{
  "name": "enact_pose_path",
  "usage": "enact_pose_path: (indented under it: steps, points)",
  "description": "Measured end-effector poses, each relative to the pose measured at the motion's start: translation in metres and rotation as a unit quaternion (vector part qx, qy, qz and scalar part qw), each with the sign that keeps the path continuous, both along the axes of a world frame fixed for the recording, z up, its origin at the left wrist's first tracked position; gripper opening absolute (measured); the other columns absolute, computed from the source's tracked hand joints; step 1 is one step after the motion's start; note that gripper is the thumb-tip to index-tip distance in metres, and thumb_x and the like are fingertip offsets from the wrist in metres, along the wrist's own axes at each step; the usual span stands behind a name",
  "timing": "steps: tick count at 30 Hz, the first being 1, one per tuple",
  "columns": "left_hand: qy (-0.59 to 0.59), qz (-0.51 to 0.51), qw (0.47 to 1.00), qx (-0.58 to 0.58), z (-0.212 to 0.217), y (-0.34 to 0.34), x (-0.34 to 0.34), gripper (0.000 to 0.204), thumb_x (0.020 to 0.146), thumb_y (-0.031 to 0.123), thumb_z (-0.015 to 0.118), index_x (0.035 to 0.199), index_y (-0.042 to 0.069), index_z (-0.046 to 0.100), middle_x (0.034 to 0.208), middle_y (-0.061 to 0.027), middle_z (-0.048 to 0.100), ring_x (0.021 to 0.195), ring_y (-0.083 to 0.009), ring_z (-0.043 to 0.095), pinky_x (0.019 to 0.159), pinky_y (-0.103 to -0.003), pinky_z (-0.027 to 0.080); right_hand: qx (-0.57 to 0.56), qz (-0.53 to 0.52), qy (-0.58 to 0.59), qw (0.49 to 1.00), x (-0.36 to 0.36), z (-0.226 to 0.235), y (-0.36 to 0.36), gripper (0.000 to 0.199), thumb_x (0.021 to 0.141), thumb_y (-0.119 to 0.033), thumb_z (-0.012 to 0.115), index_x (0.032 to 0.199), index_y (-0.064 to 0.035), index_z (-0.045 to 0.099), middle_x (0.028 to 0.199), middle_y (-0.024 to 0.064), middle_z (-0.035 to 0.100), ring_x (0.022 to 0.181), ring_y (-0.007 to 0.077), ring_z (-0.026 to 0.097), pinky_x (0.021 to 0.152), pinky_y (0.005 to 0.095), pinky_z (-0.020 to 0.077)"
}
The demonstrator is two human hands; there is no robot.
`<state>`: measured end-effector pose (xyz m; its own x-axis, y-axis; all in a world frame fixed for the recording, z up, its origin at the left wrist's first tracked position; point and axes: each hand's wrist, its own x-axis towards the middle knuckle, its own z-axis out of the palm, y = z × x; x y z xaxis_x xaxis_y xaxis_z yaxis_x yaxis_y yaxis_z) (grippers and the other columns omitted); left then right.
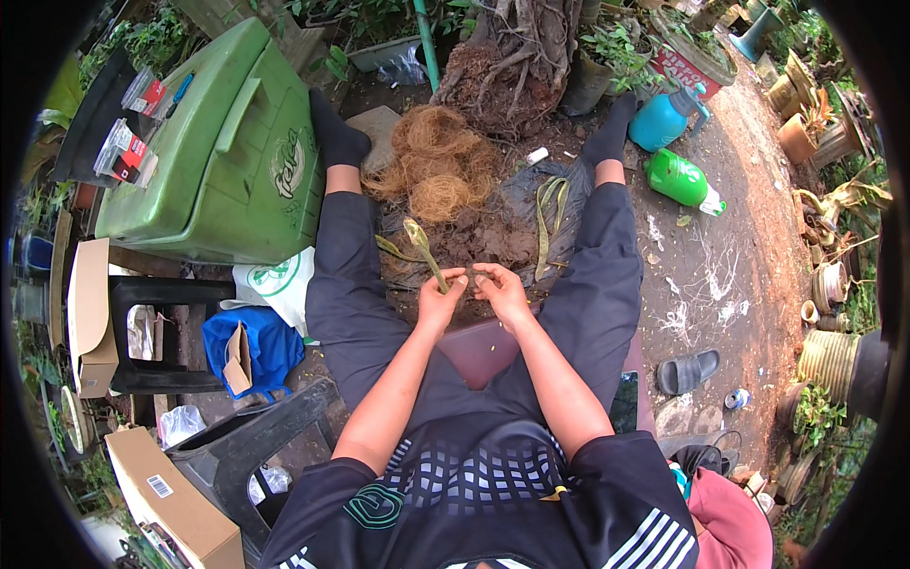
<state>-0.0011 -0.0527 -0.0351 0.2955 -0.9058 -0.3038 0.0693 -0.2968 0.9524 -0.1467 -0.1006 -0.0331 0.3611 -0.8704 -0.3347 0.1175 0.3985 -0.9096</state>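
A green plant stem (426,250) with a thicker, pale tip rises from my left hand (440,302), whose thumb and fingers pinch its lower end. Close by on the right, my right hand (503,299) has its fingers curled in; whatever they hold, if anything, is too small to make out. Both hands are between my spread legs, above the near side of a heap of dark brown soil (488,243) on a black plastic sheet (519,192). Long green-yellow strips (544,223) lie on the sheet. Beyond the soil is a pile of brown coconut-like fibre (439,152).
A big green cooler box (227,152) stands left, near a black plastic stool (171,294) and a blue bag (248,351). Right of my leg are a blue spray bottle (661,119), a green bottle (678,177) and a grey slipper (689,372). A gnarled tree trunk (521,57) is ahead.
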Motion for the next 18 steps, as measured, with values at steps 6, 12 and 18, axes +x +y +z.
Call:
enact_pose_path:
  steps: [6,12,18]
  points:
    - [-0.001,-0.012,1.000,0.028,0.001,0.001,-0.001,0.028,0.093,0.020,0.066,0.112,0.000,0.066,0.091,0.0003,0.064,0.083,-0.0062,0.055,0.075,-0.024,0.044,-0.007,0.005,0.005,1.000,-0.001,0.002,0.001,0.028,0.094,-0.007,0.059,0.122,-0.0011,0.061,0.095,0.0038,0.064,0.080,0.0097,0.062,0.071,0.0249,0.0531]
    - [-0.033,-0.036,0.998,0.037,0.007,0.003,-0.003,0.032,0.093,0.024,0.067,0.111,-0.002,0.066,0.094,-0.0036,0.068,0.084,-0.0096,0.060,0.077,-0.026,0.048,-0.028,-0.008,0.031,0.999,0.000,-0.005,0.001,0.026,0.095,-0.011,0.060,0.119,-0.0002,0.061,0.094,0.0037,0.064,0.078,0.0092,0.061,0.069,0.0244,0.0519]
    - [-0.063,-0.009,0.998,0.022,-0.001,0.002,-0.003,0.023,0.093,0.020,0.066,0.105,0.000,0.066,0.084,0.0022,0.061,0.076,-0.0061,0.052,0.070,-0.024,0.043,-0.010,0.009,0.055,0.998,0.008,-0.014,0.009,0.028,0.097,-0.015,0.058,0.120,-0.0004,0.061,0.087,0.0011,0.061,0.076,0.0102,0.059,0.067,0.0256,0.0505]
